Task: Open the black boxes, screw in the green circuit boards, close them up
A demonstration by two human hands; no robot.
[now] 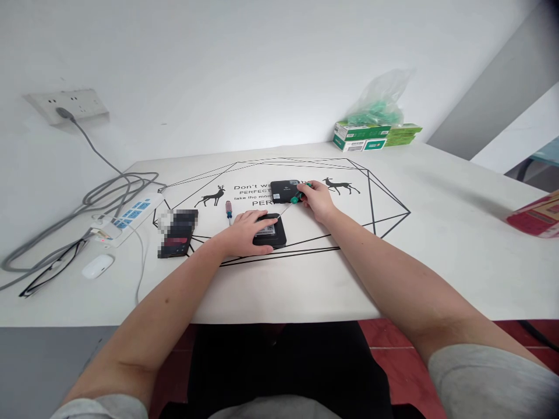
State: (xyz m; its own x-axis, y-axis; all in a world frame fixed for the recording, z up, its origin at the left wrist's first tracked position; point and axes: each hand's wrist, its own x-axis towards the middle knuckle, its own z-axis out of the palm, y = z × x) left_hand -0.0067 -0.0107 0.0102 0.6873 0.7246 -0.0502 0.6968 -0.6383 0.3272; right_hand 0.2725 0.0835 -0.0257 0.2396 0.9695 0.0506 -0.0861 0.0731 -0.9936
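A black, flat, box-like device (282, 233) with a label lies on the table in front of me. My left hand (250, 234) grips it from the left, thumb at its near edge and fingers across its far side. In my right hand (318, 201) is a green-handled screwdriver (300, 194), held slanting, with its thin shaft reaching down-left to the device's far edge. Just behind, partly hidden by my right hand, lies a black cover (283, 191) with a small white label. A second screwdriver (229, 210), with a red and blue handle, lies left of my left hand.
On the left are a phone (180, 234), a white power strip (133, 216) with coiled grey cable (102, 185), glasses (52, 266) and a small white rounded case (97, 266). Green and white boxes (361, 132) under a plastic bag (382, 102) stand at the back right. A red package (535, 215) sits at the right edge.
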